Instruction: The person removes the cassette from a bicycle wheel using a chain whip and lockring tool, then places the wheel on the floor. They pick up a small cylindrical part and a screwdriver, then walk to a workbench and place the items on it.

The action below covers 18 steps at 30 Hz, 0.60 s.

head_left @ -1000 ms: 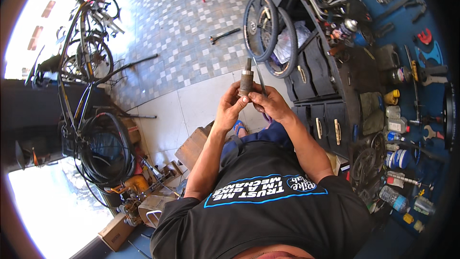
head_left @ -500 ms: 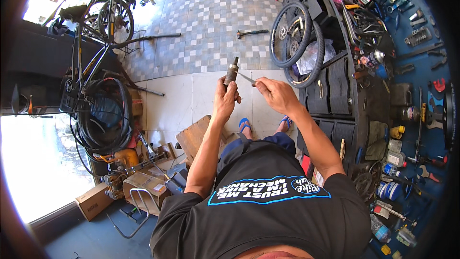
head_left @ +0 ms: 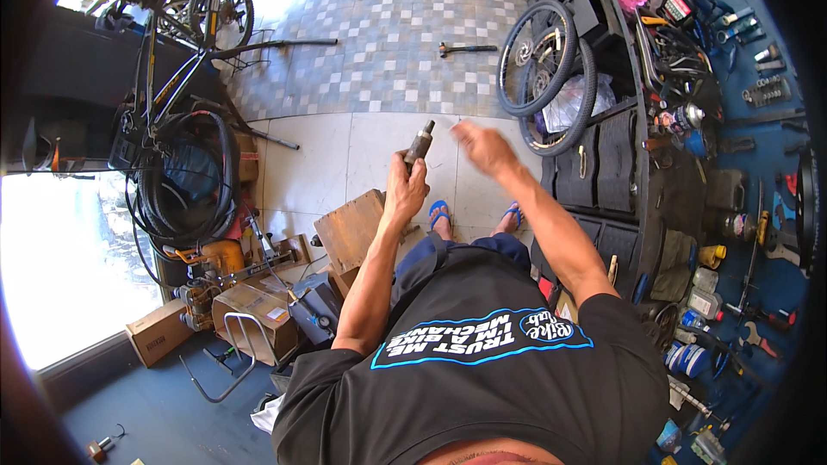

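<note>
My left hand point(head_left: 405, 191) is wrapped round a dark grey metal cylinder point(head_left: 419, 145) with a narrower stepped tip. Its tip points up and slightly right, and the lower part is hidden in my palm. To the right and a little apart from it, my right hand point(head_left: 488, 153) is raised with fingers curled together. Motion smears its fingertips, so whatever they hold cannot be made out. Both hands are in the air in front of my body, above the pale floor tiles.
A hammer point(head_left: 467, 49) lies on the checkered floor ahead. Two bicycle wheels point(head_left: 536, 58) lean by the black drawer cabinet point(head_left: 594, 159) at right. Tools cover the blue surface beyond. Bicycle frame point(head_left: 207, 21), tyres point(head_left: 226, 194), wooden board point(head_left: 349, 228) and cardboard box point(head_left: 250, 323) stand at left.
My right hand has moved slightly left and up, and the thin flat metal tool it held no longer shows clearly. The cylinder in my left hand has tilted a little to the right.
</note>
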### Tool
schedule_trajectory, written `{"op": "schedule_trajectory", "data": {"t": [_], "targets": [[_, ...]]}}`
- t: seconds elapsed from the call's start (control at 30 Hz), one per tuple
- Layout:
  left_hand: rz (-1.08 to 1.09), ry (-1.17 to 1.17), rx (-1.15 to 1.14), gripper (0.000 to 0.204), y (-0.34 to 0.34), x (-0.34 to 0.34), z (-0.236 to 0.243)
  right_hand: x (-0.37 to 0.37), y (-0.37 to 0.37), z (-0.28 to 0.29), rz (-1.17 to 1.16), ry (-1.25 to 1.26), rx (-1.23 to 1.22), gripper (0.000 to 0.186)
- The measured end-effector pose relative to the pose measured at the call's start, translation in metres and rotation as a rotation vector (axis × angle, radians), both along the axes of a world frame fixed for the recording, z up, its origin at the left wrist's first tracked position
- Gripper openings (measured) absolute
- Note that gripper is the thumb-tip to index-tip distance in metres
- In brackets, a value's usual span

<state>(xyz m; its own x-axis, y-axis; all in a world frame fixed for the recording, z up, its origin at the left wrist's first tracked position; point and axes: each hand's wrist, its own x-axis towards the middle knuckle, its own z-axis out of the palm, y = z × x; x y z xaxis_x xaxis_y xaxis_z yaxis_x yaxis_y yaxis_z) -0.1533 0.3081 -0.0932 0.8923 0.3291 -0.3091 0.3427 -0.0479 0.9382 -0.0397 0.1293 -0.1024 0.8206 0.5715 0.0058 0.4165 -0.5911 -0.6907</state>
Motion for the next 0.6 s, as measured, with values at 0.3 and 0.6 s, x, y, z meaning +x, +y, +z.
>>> {"op": "schedule_trajectory", "data": {"t": [0.3, 0.6], "targets": [[0.224, 0.018, -0.544, 0.022, 0.004, -0.010, 0.004, -0.021, 0.032, 0.015, 0.092, 0.049, 0.009, 0.038], [0.275, 0.017, -0.772, 0.018, 0.008, -0.020, 0.023, -0.004, 0.028, 0.022, 0.028, -0.038, 0.055, 0.036]]}}
